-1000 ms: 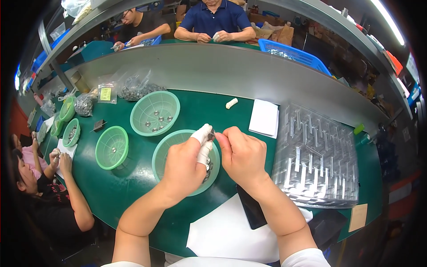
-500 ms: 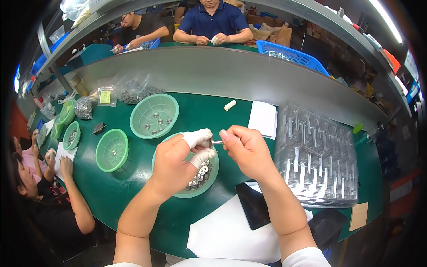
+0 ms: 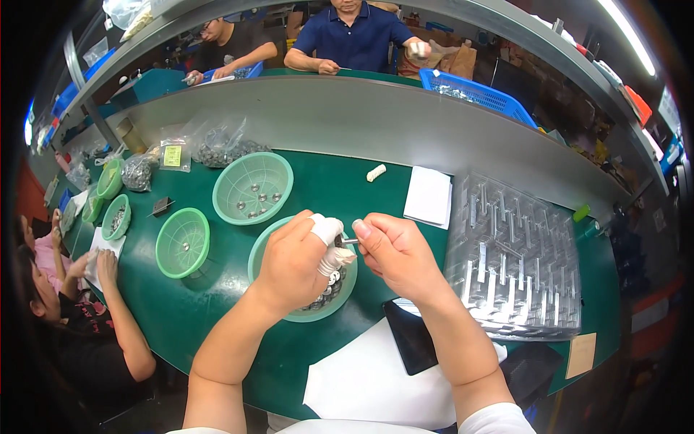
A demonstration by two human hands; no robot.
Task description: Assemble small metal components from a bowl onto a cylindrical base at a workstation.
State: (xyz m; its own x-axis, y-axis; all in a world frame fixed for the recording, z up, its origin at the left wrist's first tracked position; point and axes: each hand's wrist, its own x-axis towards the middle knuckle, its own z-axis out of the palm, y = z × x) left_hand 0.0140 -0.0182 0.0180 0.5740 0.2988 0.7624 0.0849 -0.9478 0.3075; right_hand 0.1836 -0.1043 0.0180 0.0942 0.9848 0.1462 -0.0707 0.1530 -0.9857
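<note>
My left hand (image 3: 293,257), with white wraps on the thumb and index finger, pinches a small round metal part that its fingers mostly cover. From the right, my right hand (image 3: 397,249) grips a thin metal rod (image 3: 350,241), whose tip meets the part between the left fingertips. Both hands are over a light green basket (image 3: 353,289) that holds many round metal parts (image 3: 329,295). My left hand and wrist hide much of this basket.
Another green basket (image 3: 288,189) holds several metal discs; a third green basket (image 3: 163,249) stands to its left. Stacked clear trays (image 3: 515,260) fill the right side. A black tablet (image 3: 408,336) lies on white paper (image 3: 354,376). Co-workers sit left and beyond the grey divider (image 3: 347,108).
My left fingers have curled further round the metal part, and my right hand has shifted slightly left and down, its fingers less tightly folded. Across the divider, a person's hand has moved toward the blue basket.
</note>
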